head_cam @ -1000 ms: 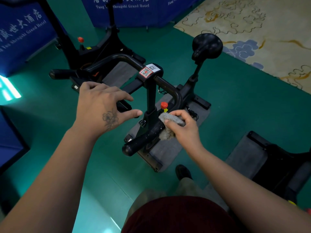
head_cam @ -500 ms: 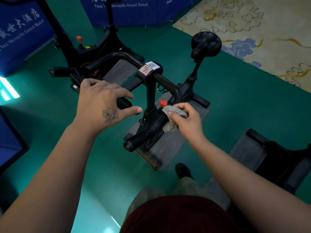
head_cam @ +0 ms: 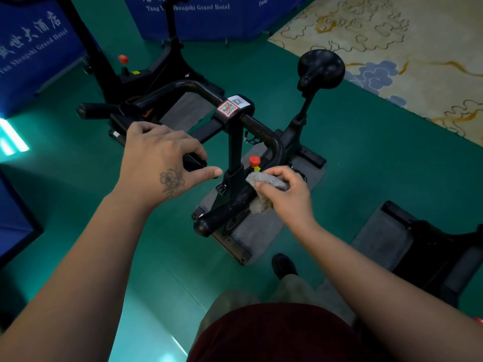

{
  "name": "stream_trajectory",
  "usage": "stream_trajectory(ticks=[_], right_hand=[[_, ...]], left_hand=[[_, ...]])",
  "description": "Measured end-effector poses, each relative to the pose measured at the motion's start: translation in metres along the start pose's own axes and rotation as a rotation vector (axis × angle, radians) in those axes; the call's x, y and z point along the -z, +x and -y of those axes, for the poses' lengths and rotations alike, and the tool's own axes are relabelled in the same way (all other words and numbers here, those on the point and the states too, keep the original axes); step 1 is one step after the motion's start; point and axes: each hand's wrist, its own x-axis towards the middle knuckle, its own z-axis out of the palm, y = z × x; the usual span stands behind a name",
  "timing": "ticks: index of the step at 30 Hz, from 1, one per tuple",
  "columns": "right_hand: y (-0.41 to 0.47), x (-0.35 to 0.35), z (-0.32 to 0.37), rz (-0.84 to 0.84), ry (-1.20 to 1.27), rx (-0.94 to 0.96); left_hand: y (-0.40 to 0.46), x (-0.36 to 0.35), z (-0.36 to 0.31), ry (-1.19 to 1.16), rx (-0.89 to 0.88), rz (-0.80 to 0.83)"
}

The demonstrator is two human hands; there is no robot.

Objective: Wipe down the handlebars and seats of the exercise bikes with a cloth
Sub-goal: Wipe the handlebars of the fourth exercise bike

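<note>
A black exercise bike stands in front of me with curved black handlebars and a round black seat behind them. My right hand grips a grey cloth wrapped around the near right handlebar arm, a little up from its end. My left hand hovers over the short middle grip with its fingers spread and curved; I cannot tell whether it touches the grip. A red knob sticks up just beyond the cloth.
A second black bike stands behind on the left, in front of blue banners. Part of a third machine sits at the right edge on a grey mat. The floor is green; a patterned carpet lies at the far right. My shoe is below the bike's base.
My right hand slid the cloth up the handlebar arm, away from its end, then held about there. My left hand has stayed in place.
</note>
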Motion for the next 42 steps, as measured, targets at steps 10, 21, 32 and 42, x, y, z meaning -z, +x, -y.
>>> stream_trajectory(ticks=[10,21,32,42], right_hand=[[-0.020,-0.019,-0.004,0.021,0.009,0.000],[-0.003,-0.002,0.004,0.012,-0.029,-0.003],[-0.031,-0.028,-0.001,0.007,-0.002,0.010],[-0.014,-0.014,0.015,-0.080,-0.059,-0.033]], left_hand=[[-0.006,0.004,0.015,-0.114,-0.139,0.014],[-0.010,0.002,0.024,-0.154,-0.218,-0.024],[-0.012,-0.001,0.021,-0.139,-0.225,-0.081],[-0.013,-0.003,0.023,-0.141,-0.244,-0.108]])
